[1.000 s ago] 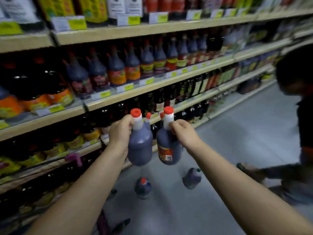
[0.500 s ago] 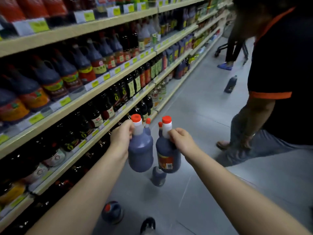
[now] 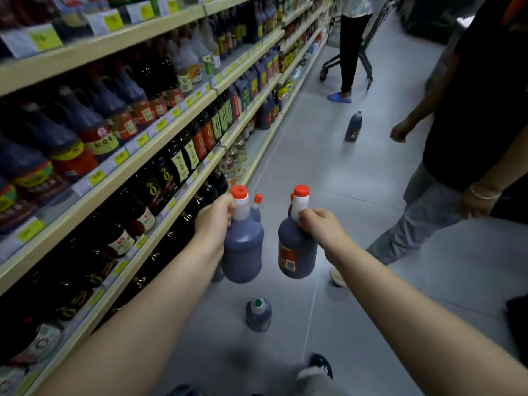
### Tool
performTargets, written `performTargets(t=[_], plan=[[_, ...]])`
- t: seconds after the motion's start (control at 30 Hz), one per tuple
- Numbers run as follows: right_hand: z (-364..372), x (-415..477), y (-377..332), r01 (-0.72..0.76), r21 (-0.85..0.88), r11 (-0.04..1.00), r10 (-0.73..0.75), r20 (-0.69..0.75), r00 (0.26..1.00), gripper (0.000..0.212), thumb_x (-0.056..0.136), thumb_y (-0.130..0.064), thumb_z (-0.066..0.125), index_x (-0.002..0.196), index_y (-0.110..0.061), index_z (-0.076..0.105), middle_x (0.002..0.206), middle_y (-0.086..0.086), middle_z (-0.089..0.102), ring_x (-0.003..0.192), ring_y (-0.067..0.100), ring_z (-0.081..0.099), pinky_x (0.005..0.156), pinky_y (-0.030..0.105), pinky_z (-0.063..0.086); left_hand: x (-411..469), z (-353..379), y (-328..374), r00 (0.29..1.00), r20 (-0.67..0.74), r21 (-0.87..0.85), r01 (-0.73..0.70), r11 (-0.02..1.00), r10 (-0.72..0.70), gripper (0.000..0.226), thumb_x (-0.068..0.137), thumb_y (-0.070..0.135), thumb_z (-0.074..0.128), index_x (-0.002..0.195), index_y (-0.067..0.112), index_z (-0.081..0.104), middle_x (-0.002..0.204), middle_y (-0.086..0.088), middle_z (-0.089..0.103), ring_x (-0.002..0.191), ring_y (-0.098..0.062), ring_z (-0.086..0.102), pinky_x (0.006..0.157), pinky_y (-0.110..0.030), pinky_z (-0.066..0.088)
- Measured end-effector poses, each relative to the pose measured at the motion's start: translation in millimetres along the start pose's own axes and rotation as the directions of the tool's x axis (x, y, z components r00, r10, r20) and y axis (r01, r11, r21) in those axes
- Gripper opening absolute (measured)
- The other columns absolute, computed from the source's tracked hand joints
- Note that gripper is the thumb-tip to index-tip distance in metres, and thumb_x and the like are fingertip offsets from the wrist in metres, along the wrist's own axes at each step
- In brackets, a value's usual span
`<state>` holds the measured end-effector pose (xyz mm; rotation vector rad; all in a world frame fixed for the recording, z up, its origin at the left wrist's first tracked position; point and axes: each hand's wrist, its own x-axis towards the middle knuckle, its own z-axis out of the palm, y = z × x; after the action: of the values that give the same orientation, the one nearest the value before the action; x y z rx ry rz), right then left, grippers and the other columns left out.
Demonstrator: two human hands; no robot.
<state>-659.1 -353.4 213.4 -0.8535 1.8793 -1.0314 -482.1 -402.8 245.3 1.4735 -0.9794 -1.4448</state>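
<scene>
Slip risk: left hand (image 3: pixel 215 221) clutches left bottle (image 3: pixel 243 252), right hand (image 3: pixel 323 227) right bottle (image 3: pixel 297 250), necks only; floor bottle (image 3: pixel 258 315) ahead invites trip.

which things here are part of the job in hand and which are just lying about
In hand: left hand gripping left red-capped bottle; right hand gripping right red-capped bottle.
Lying about: green-capped bottle on floor; far floor bottle; shelved bottles; trolley; bystander.

Four red-capped bottles (image 3: pixel 243 252) show, two in the left hand (image 3: pixel 214 221) and two in the right hand (image 3: pixel 323 230), plus two floor bottles (image 3: pixel 258 314) (image 3: pixel 353 127) in plain view, two other people (image 3: pixel 485 95) (image 3: pixel 353 38) and one trolley (image 3: pixel 333 35).
</scene>
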Motion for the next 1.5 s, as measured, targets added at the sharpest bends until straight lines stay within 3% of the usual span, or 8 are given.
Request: performTargets(t=[0.2, 0.33, 0.47, 0.57, 0.83, 1.1, 1.33, 1.5], plan=[[-24, 79, -9, -0.010, -0.026, 1.000, 0.012, 0.070, 0.998, 0.028, 0.085, -0.012, 0.045, 0.057, -0.015, 0.045, 0.059, 0.005, 0.042, 0.058, 0.018, 0.036, 0.054, 0.028, 0.027, 56, 61, 6, 0.999, -0.035, 0.021, 0.010, 1.000, -0.009, 0.031, 0.072, 0.022, 0.054, 0.047, 0.017, 0.035, 0.051, -0.001, 0.035, 0.050, -0.016, 0.031, 0.052, -0.028, 0.026], [-42, 138, -21, 0.002, -0.098, 0.995, 0.012, 0.148, 0.989, 0.024, 0.086, -0.013, 0.047, 0.063, -0.013, 0.049, 0.064, 0.006, 0.047, 0.061, 0.017, 0.041, 0.057, 0.029, 0.031, 94, 105, 17, 0.998, -0.060, -0.021, 0.026, 0.999, -0.027, 0.022, 0.052, 0.028, 0.050, 0.041, 0.021, 0.032, 0.043, 0.003, 0.033, 0.049, -0.017, 0.028, 0.053, -0.030, 0.024], [-57, 196, -37, 0.023, -0.145, 0.989, 0.005, 0.192, 0.981, 0.023, 0.086, -0.016, 0.048, 0.063, -0.014, 0.049, 0.064, 0.006, 0.047, 0.064, 0.019, 0.042, 0.063, 0.030, 0.032, 129, 137, 30, 0.993, -0.102, -0.092, 0.041, 0.995, -0.050, 0.022, 0.052, 0.028, 0.050, 0.043, 0.022, 0.031, 0.038, 0.008, 0.033, 0.048, -0.015, 0.028, 0.051, -0.029, 0.024], [-63, 234, -51, 0.027, -0.119, 0.993, -0.003, 0.198, 0.980, 0.027, 0.085, -0.014, 0.048, 0.058, -0.015, 0.045, 0.060, 0.006, 0.044, 0.062, 0.019, 0.039, 0.060, 0.030, 0.029, 160, 156, 42, 0.989, -0.141, -0.099, 0.032, 0.995, -0.046, 0.025, 0.053, 0.026, 0.050, 0.037, 0.022, 0.031, 0.038, 0.008, 0.032, 0.049, -0.015, 0.029, 0.052, -0.028, 0.024], [-55, 349, -83, -0.014, -0.095, 0.995, 0.034, 0.218, 0.975, 0.022, 0.085, -0.014, 0.046, 0.063, -0.013, 0.045, 0.061, 0.007, 0.043, 0.061, 0.019, 0.040, 0.059, 0.030, 0.030, 273, 195, 69, 0.988, -0.147, -0.076, 0.042, 0.996, -0.053, 0.026, 0.068, 0.021, 0.052, 0.049, 0.020, 0.034, 0.053, 0.001, 0.034, 0.053, -0.015, 0.033, 0.053, -0.028, 0.027], [-38, 466, -136, -0.048, 0.006, 0.999, 0.047, 0.163, 0.986, 0.022, 0.090, -0.015, 0.045, 0.069, -0.013, 0.045, 0.068, 0.007, 0.041, 0.063, 0.018, 0.041, 0.058, 0.029, 0.035, 391, 234, 131, 0.986, -0.165, -0.070, 0.002, 0.998, -0.013, 0.035, 0.082, 0.018, 0.049, 0.050, 0.019, 0.034, 0.050, 0.001, 0.037, 0.051, -0.014, 0.036, 0.054, -0.028, 0.027], [-43, 570, -187, -0.012, 0.027, 1.000, 0.007, 0.167, 0.986, 0.020, 0.093, -0.019, 0.046, 0.074, -0.013, 0.047, 0.072, 0.007, 0.045, 0.071, 0.018, 0.045, 0.070, 0.034, 0.041, 485, 270, 173, 0.987, -0.158, -0.014, -0.013, 1.000, 0.010, 0.032, 0.084, 0.020, 0.047, 0.053, 0.019, 0.037, 0.056, -0.002, 0.039, 0.055, -0.015, 0.038, 0.055, -0.028, 0.029], [-51, 654, -218, 0.012, -0.025, 1.000, -0.005, 0.273, 0.962, 0.015, 0.094, -0.023, 0.047, 0.083, -0.013, 0.052, 0.078, 0.009, 0.051, 0.077, 0.020, 0.050, 0.073, 0.035, 0.044, 547, 312, 193, 0.972, -0.232, -0.070, 0.014, 0.997, -0.030, 0.036, 0.086, 0.023, 0.045, 0.051, 0.018, 0.035, 0.054, -0.003, 0.037, 0.053, -0.017, 0.035, 0.055, -0.029, 0.027]])
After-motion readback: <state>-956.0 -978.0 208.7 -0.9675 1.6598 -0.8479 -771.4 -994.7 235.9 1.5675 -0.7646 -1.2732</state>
